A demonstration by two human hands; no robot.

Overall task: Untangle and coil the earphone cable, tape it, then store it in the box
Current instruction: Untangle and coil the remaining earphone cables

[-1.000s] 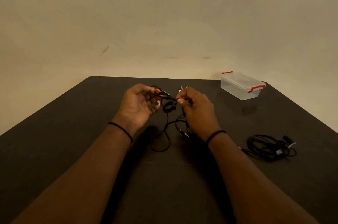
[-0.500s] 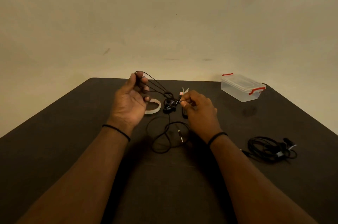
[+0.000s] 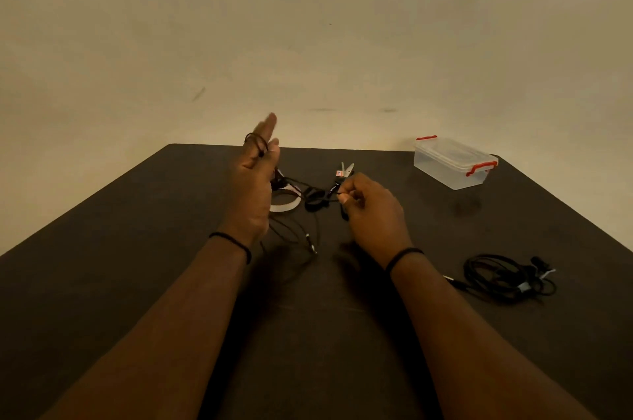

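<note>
Left hand: your left hand (image 3: 253,180) is raised left of centre frame, fingers straight and released, with a loop of the earphone cable (image 3: 310,195) hooked over them near the fingertips.
Right hand: your right hand (image 3: 368,205) sits just right of centre, fingers curled, pinching the cable close to the knot.
Cable: it runs taut between both hands, and the slack drops to the table (image 3: 102,265) below them.
Step in hand: you are untangling. Hold the pinch steady beside the knot and draw the looped strand out slowly, so it does not cinch tighter.
Nearby: the tape roll (image 3: 286,205) lies partly behind the left hand; what look like scissors (image 3: 345,170) lie above the right hand, though they are small and dim.
Box: the box (image 3: 454,162) stands lidded, upper right.
Second bundle: another cable bundle (image 3: 507,277) lies lower right.
Change: half a second ago your left hand was lower with curled fingers; now it is lifted and opened.
</note>
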